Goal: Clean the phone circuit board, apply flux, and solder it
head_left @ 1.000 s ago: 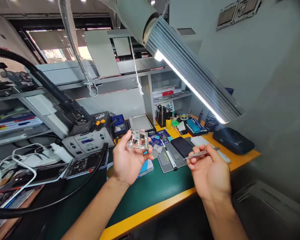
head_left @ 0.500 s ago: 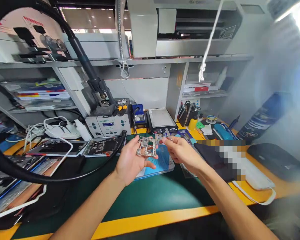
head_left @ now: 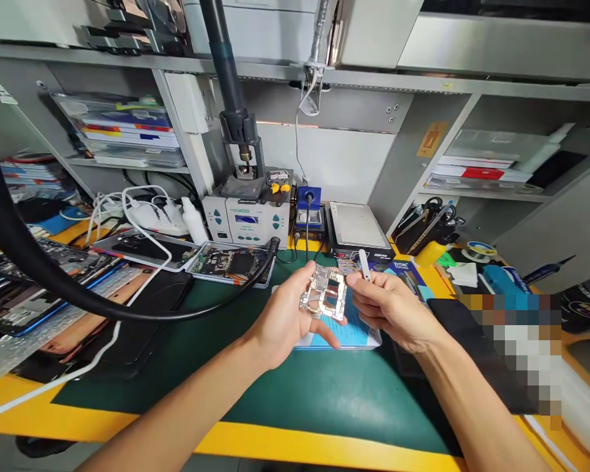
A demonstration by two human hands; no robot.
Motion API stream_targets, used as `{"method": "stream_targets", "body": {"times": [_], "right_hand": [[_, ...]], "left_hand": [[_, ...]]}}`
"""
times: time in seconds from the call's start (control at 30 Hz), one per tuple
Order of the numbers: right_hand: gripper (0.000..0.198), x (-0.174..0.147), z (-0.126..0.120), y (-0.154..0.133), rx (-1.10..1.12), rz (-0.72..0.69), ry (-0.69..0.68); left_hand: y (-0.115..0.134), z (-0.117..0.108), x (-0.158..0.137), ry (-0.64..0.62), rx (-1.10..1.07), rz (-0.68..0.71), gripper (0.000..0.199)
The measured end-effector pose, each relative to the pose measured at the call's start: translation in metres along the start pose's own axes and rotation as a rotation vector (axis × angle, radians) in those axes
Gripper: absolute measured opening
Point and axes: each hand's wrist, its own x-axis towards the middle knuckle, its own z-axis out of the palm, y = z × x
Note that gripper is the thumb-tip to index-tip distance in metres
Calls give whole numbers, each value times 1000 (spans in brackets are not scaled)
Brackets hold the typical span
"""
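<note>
My left hand [head_left: 286, 313] holds a phone circuit board [head_left: 323, 293] by its left edge, with the thumb on top and fingers beneath. The board is silvery, with cut-outs and small parts, and it is tilted towards me. My right hand [head_left: 393, 303] is closed on slim silver tweezers [head_left: 364, 265], whose blunt end sticks up past the fingers. Its fingertips are at the board's right edge, and the tweezers' tips cannot be made out. Below both hands a light-blue box [head_left: 356, 335] lies on the green mat [head_left: 319, 400].
A black hose [head_left: 191, 313] arcs across the left side from the grey soldering station [head_left: 250, 223]. Opened devices [head_left: 231, 265] lie at the back left. A black-and-white heating plate [head_left: 358, 226] stands behind my hands. Tweezers and tools fill a holder [head_left: 425, 226] at the back right.
The camera view has tipped down and turned left, so the bench appears shifted right. The board shows a more silvery face, and my right hand is at its right edge.
</note>
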Motion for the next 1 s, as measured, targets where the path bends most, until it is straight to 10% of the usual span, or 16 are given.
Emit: {"method": "stream_targets", "body": {"times": [0.37, 0.57, 1.0], "right_hand": [[31, -9, -36, -7, -212, -63, 170], [30, -6, -33, 4, -447, -7, 67], [32, -7, -21, 7, -916, -84, 275]], "left_hand": [[47, -33, -22, 229, 814, 372, 54], [34, -46, -46, 109, 1372, 245, 77], [30, -58, -39, 127, 1603, 348, 53]]}}
